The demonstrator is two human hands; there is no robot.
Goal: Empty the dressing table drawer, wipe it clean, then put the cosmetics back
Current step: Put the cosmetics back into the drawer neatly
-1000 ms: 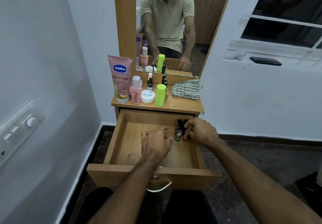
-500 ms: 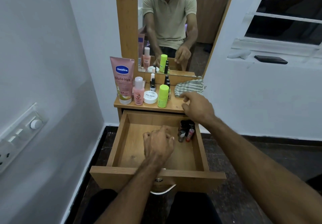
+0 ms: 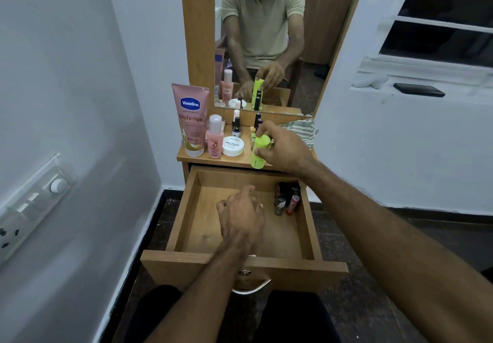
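The wooden drawer stands pulled out below the dressing table top. My right hand grips a lime green bottle, tilted at the top's front edge. Inside the drawer, my left hand hovers or rests with loosely curled fingers and holds nothing. Several small nail polish bottles stand in the drawer's back right corner. On the top stand a pink Vaseline tube, a pink bottle, a white nail polish remover jar and small dark bottles.
A striped cloth lies on the top's right side, behind my right hand. The mirror rises behind the table. A white wall with a switch panel is close on the left. A window ledge with a dark phone is at right.
My right hand left the small bottles in the drawer, rose to the table top and took hold of the lime green bottle, tilting it. My left hand stayed in the drawer.
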